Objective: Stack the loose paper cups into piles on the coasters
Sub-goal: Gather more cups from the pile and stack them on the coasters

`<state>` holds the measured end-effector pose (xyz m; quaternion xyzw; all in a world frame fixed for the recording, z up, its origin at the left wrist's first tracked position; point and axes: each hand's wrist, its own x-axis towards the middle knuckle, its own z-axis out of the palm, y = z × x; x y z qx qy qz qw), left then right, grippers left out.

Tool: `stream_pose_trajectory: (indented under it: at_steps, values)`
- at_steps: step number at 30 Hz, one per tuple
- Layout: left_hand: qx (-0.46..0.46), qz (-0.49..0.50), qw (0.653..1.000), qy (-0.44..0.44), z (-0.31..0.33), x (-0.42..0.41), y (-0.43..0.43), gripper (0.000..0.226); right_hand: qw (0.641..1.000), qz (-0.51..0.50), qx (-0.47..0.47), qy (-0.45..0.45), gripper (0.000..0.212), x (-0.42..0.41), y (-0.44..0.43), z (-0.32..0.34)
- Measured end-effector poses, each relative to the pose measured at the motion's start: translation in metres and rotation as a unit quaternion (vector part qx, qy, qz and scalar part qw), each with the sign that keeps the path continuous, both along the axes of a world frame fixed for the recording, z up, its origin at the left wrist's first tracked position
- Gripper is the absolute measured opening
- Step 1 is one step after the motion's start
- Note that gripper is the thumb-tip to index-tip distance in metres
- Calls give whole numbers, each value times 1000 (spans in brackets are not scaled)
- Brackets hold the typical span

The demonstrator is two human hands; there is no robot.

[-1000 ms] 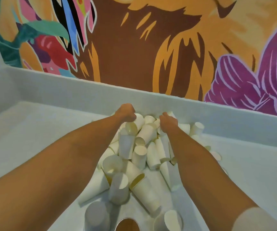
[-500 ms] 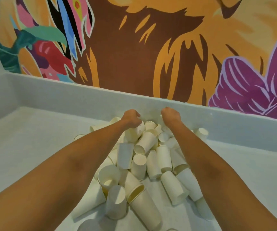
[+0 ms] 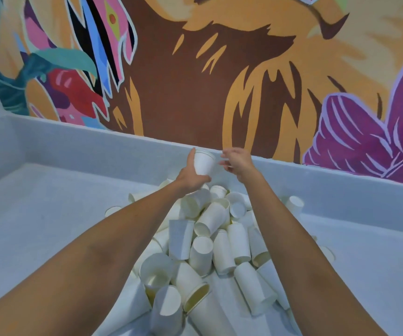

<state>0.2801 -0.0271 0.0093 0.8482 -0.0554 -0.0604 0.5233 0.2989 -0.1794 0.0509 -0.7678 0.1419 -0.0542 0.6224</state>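
Two hands, both mine, and both bare forearms reach out toward 12 o'clock. One upright white paper cup (image 3: 204, 163) is lifted, mouth up. Its rim looks doubled, so I cannot tell whether it is a single cup or a few nested together. My left hand (image 3: 192, 175) grips it, thumb up the 9 o'clock side and fingers curled round the base.

My right hand (image 3: 238, 162) sits at the cup's 3 o'clock, just beside it. Its fingers are loosely bent, with nothing in them and the fingertips (image 3: 225, 163) pointing at the rim. I cannot make out whether they touch it.

At 6 o'clock from both hands, between my forearms, lies one heap of loose white paper cups (image 3: 210, 241). There are roughly thirty of them, overlapping too much for an exact count. Most lie on their sides, with mouths and bases pointing every way. The held cup hangs above the heap's far 12 o'clock end, apart from it.

Outliers sit off the heap:
- One stray upright cup (image 3: 293, 204) stands at its 2 o'clock.
- Two part-hidden cups (image 3: 113, 210) lie at its 10 o'clock, beyond my left forearm.

Everything rests on one pale grey-blue surface (image 3: 38, 226). It has a raised back edge (image 3: 98, 151), and behind that is a wall painted with one colourful mural (image 3: 195, 93).
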Motion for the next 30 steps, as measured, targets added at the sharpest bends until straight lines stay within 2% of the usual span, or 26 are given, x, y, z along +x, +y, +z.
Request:
stream_pose_trajectory:
  at_steps: [2, 4, 5, 8, 12, 21, 26, 30]
  values:
    - [9, 10, 1000, 10, -2, 2, 8, 103, 984, -4, -178, 31, 12, 8, -3, -24]
    - [32, 22, 999, -3, -5, 3, 11, 99, 929, 81, -354, 68, 16, 10, -1, -44]
    - [43, 26, 999, -9, -6, 5, 11, 98, 900, 118, -410, 91, 22, 8, 1, -51]
    - [47, 32, 998, -10, -6, 8, 7, 93, 834, 141, -515, 139, 34, 6, 8, -63]
    - [40, 31, 999, 0, -4, 12, 2, 92, 801, 137, -563, 148, 33, 9, 6, -74]
    - [39, 45, 998, 2, -14, 17, 8, 94, 801, 125, -570, 133, 30, 16, 6, -84]
    - [36, 53, 998, -12, -20, 19, 15, 97, 850, 110, -501, 121, 16, 25, 4, -69]
    - [104, 87, 988, -74, -22, 16, 17, 94, 884, 125, -447, 48, 14, 30, -3, -48]
